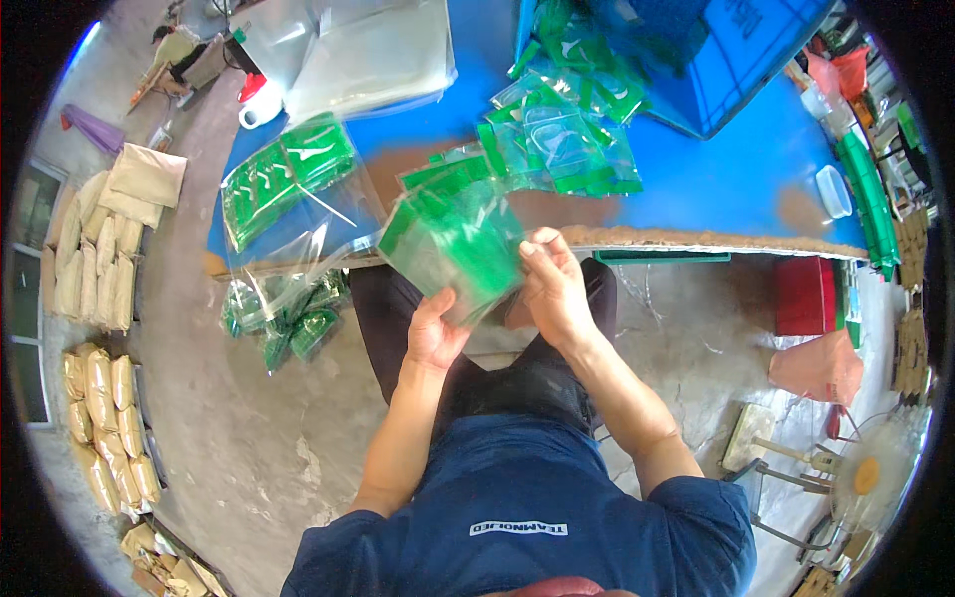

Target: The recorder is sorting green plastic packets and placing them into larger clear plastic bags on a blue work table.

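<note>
Between my two hands, just off the table's near edge, is a stack of clear plastic bags with green bands [460, 244]. My left hand [436, 333] grips its lower corner, thumb on top. At the right edge of the stack, my right hand [553, 284] pinches it between thumb and curled fingers. Beyond the stack, a loose pile of similar green-and-clear bags [567, 139] spreads over the blue table [736, 189]. To the left, a large clear bag packed with green pieces [288, 174] lies across the table edge.
A blue crate [686, 70] rests on its side at the back, green bags spilling from it. Large clear plastic sheets [373, 60] lie back left, beside a white mug [261, 107]. Green bundles [298, 333] hang below the left edge. A fan [867, 478] stands at right.
</note>
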`<action>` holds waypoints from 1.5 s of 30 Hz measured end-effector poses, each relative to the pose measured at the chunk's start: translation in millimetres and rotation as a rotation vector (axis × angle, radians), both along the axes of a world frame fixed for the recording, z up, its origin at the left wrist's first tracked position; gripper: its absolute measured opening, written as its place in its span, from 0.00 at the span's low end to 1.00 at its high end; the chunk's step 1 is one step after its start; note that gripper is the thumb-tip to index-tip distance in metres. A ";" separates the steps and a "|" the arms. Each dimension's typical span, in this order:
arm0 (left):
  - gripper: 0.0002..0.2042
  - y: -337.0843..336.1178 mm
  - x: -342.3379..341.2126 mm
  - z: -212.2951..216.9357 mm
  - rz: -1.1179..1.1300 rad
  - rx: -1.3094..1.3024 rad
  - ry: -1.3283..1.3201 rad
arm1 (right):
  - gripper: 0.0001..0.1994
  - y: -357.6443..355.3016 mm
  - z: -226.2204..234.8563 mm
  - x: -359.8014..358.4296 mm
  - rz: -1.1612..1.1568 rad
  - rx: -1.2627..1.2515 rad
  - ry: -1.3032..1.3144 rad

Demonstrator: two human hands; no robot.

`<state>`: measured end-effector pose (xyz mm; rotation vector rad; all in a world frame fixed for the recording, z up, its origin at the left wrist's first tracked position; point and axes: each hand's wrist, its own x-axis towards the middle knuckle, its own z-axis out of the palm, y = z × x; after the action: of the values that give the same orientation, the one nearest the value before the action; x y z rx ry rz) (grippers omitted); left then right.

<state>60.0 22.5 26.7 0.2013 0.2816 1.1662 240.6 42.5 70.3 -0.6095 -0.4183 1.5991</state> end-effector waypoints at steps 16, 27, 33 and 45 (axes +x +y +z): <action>0.36 92.8 13.2 59.8 0.499 0.871 1.689 | 0.51 70.5 10.8 46.7 0.046 0.567 -1.352; 0.60 94.4 32.1 54.7 0.233 0.706 0.873 | 0.44 70.3 7.6 40.3 0.019 0.610 -1.224; 0.42 96.3 18.5 40.6 0.397 0.829 1.241 | 0.39 71.5 2.9 40.6 -0.023 0.574 -1.166; 0.27 -45.5 -4.3 3.2 -0.046 -0.097 0.645 | 0.43 26.8 75.6 20.7 0.993 0.606 -1.811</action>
<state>55.7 -22.9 29.8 0.4958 0.8933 1.0128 261.3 69.3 145.9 -1.3419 -2.7299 1.1296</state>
